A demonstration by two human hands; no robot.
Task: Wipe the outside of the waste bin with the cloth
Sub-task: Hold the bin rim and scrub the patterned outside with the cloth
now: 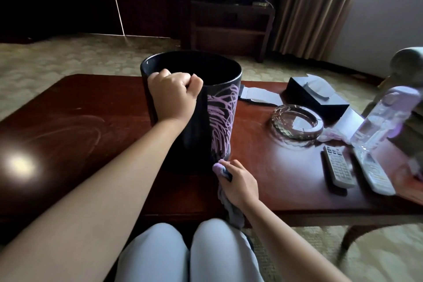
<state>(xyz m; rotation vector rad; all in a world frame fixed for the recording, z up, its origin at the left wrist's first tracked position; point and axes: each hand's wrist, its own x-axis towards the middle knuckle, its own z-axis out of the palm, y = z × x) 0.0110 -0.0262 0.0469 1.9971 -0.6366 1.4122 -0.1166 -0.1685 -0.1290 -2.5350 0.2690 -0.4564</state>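
**One hand braces the bin, the other works the cloth at its foot**

The waste bin stands upright on the dark wooden table, close to the near edge and right in front of the seated person's knees. That spot likely puts its whole side within easy reach.

The left hand hooks over the near rim, fingers curled inside and knuckles out. This grip seems meant to stop the bin from sliding or turning while it is rubbed.

The right hand is down at the base of the bin, on its right side, fingers closed around a bunched lilac cloth. The front wad of cloth touches the bin where it meets the table; the loose tail hangs off the table edge toward the knees. Bunching it gives a firm pad to push with.

Purple scribbles cover the bin's right face above the cloth, so I judge much wiping is left.

A glass ashtray, a black tissue box, two remote controls and a clear bottle sit well apart to the right, out of the way of the work.
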